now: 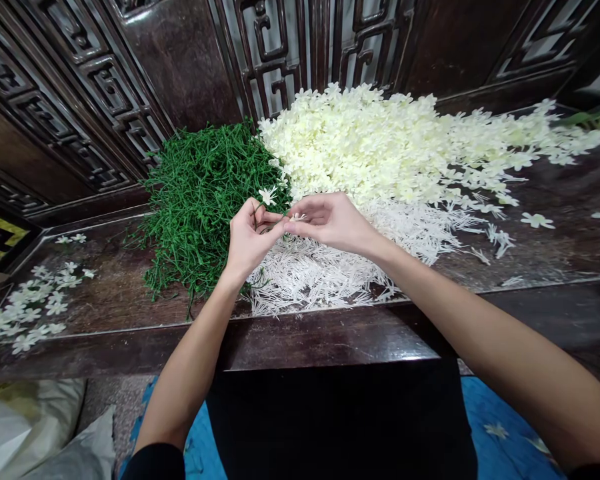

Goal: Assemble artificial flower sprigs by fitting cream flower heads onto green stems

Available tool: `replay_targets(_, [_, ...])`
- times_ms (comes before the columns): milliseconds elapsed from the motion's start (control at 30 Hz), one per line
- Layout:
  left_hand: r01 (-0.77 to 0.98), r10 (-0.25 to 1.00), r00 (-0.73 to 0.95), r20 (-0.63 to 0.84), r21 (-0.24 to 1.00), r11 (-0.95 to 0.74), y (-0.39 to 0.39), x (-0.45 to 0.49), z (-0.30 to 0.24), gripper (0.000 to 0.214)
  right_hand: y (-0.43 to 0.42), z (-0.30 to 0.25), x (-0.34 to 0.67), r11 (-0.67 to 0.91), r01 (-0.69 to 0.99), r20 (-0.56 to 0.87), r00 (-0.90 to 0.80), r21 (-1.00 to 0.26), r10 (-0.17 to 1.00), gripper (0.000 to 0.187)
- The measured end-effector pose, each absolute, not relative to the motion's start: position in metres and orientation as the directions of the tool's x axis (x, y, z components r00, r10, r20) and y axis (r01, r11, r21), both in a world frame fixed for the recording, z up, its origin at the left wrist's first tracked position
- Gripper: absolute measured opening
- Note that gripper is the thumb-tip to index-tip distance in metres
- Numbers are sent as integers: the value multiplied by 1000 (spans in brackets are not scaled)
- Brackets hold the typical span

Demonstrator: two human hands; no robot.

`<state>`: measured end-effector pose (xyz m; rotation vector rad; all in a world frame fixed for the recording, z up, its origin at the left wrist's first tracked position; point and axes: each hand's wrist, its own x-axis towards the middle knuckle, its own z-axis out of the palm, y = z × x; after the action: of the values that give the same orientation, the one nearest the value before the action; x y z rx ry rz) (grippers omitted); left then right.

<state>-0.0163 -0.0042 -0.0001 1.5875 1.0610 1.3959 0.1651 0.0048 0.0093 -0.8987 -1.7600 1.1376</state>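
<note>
My left hand (250,235) is closed on a thin green plastic stem, and a white artificial flower (268,195) stands out above its fingers. The fingertips of my right hand (333,220) meet those of the left, pinching a small white stamen piece (298,217). Behind my left hand lies a heap of green plastic stems (205,193). A large pile of cream flower heads (370,143) spreads out beyond my right hand. Below both hands is a pile of white stamen pieces (315,277).
A cluster of flowers on stems (35,307) lies at the left of the dark wooden bench (110,293). Carved wooden panels (190,60) rise behind it. White sacks (45,427) stand on the floor at lower left. One loose petal head (537,220) lies at right.
</note>
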Motion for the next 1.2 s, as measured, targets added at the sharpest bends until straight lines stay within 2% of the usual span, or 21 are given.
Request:
replay_targets(167, [154, 929, 54, 367, 916, -370, -6, -16, 2, 48, 7, 10, 168, 317, 104, 245, -429, -943, 869, 27])
replay_targets(433, [180, 925, 79, 372, 907, -381, -9, -13, 3, 48, 6, 14, 170, 364, 197, 250, -437, -910, 864, 17])
replay_targets(633, [118, 927, 113, 359, 921, -371, -5, -18, 1, 42, 9, 20, 178, 385, 212, 289, -377, -898, 880, 18])
replay_targets(800, [123, 937, 88, 337, 930, -346, -6, -17, 2, 32, 9, 21, 180, 406, 202, 305, -396, -891, 866, 18])
replay_targets(933, [107, 945, 66, 321, 939, -326, -6, -16, 3, 40, 10, 17, 178, 369, 145, 274, -443, -918, 854, 21])
replay_targets(1067, [139, 928, 96, 360, 918, -370, -4, -17, 2, 21, 10, 16, 176, 283, 68, 224, -449, -957, 865, 25])
replay_targets(1200, [218, 917, 138, 376, 891, -398, -4, -19, 2, 7, 9, 18, 176, 272, 22, 235, -440, -962, 867, 26])
